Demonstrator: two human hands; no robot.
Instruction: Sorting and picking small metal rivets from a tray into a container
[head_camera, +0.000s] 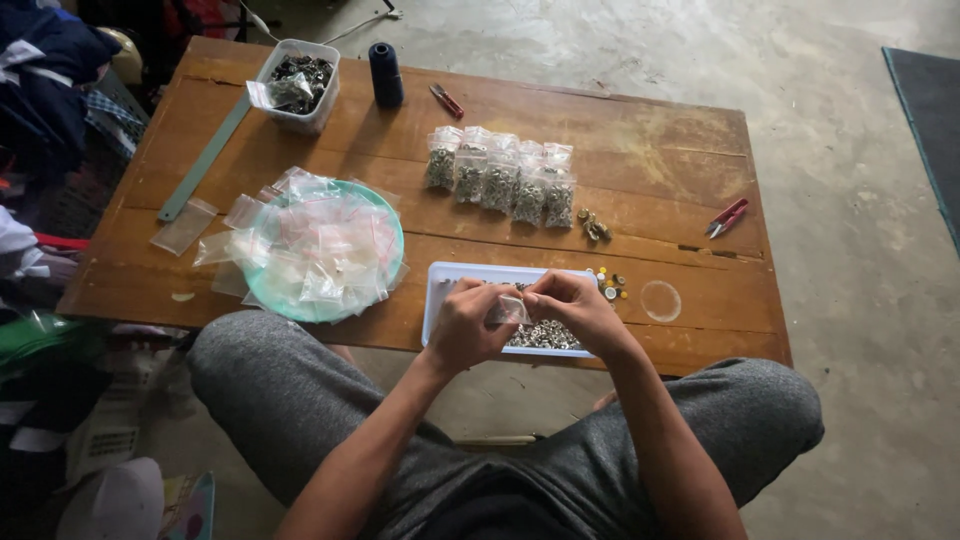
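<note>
Lower centre: left hand (468, 328) & right hand (572, 305) both pinch a small clear bag (505, 311) betw. them, directly over white tray (436, 300) of metal bits on table (640, 150).

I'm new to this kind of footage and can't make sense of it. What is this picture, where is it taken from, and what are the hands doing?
One camera on a person's head looks down at their own hands over a low wooden table. The left hand and right hand together pinch a small clear plastic bag above a white rectangular tray of small silvery metal pieces. Behind lie a row of filled clear bags, a green round plate piled with empty bags, and red snips.
</note>
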